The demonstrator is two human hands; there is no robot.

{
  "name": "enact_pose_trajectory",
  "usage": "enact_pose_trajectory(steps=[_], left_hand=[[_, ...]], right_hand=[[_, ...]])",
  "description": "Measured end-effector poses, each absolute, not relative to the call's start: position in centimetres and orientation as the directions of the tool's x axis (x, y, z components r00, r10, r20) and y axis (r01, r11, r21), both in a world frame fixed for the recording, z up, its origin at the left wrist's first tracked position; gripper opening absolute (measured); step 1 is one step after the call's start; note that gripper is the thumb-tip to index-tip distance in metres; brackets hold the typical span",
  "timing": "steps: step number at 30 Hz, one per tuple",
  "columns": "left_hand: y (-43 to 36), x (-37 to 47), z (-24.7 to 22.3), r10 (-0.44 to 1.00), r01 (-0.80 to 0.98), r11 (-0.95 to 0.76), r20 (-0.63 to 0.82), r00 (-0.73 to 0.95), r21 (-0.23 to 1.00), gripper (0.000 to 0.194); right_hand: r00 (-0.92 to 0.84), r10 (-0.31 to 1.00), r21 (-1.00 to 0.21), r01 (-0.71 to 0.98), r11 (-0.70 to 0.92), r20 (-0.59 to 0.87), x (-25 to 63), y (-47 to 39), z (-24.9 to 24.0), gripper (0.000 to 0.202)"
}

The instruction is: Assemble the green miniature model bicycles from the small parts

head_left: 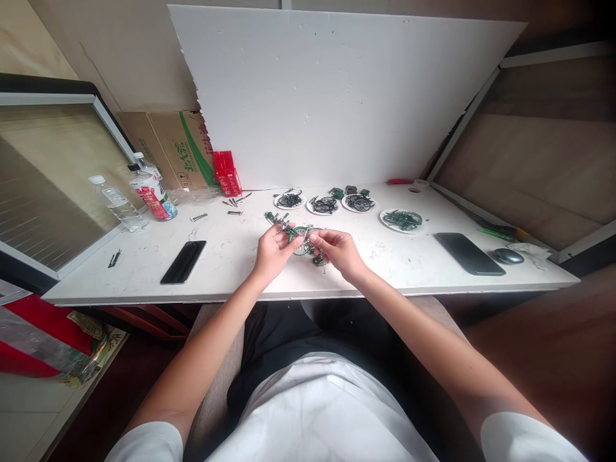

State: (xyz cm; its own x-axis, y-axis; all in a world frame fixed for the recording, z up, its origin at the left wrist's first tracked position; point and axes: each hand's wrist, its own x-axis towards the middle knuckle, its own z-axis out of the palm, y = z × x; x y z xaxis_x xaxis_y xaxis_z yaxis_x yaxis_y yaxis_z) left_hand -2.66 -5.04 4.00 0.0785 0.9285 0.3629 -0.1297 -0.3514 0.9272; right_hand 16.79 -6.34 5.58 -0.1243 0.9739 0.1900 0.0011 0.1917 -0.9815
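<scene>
Between my hands, just over the front part of the white table [226,256], is a small green model bicycle [302,232] with spoked wheels. My left hand [275,247] is closed around its left part, thumb and fingers pinching near a wheel. From the other side my right hand [339,250] pinches the model near the same wheel, thumb against forefinger. Green and dark parts stick out past the left fingertips and below the right ones. Whether the right fingers also hold a separate tiny part is too small to tell.
Behind my hands stand white plates of black parts [323,205] and one of green parts [403,220]. A phone [183,262] lies left; a dark tray-like slab [469,254] and a mouse [509,256] lie right. Bottles [153,196] stand far left, a white board [346,96] behind.
</scene>
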Motion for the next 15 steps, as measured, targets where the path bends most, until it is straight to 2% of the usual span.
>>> enact_pose_trajectory(steps=[9, 15], left_hand=[[-5.29, -2.42, 4.29, 0.949, -0.212, -0.304, 0.314, 0.018, 0.929, 0.067], [-5.76, -2.24, 4.67, 0.962, -0.259, -0.26, 0.274, 0.019, 0.93, 0.068]], right_hand=[[-0.103, 0.955, -0.958, 0.033, 0.284, 0.279, 16.69, -6.32, 5.16, 0.053], [-0.083, 0.914, -0.916, 0.034, 0.4, 0.397, 16.81, -5.9, 4.71, 0.048]])
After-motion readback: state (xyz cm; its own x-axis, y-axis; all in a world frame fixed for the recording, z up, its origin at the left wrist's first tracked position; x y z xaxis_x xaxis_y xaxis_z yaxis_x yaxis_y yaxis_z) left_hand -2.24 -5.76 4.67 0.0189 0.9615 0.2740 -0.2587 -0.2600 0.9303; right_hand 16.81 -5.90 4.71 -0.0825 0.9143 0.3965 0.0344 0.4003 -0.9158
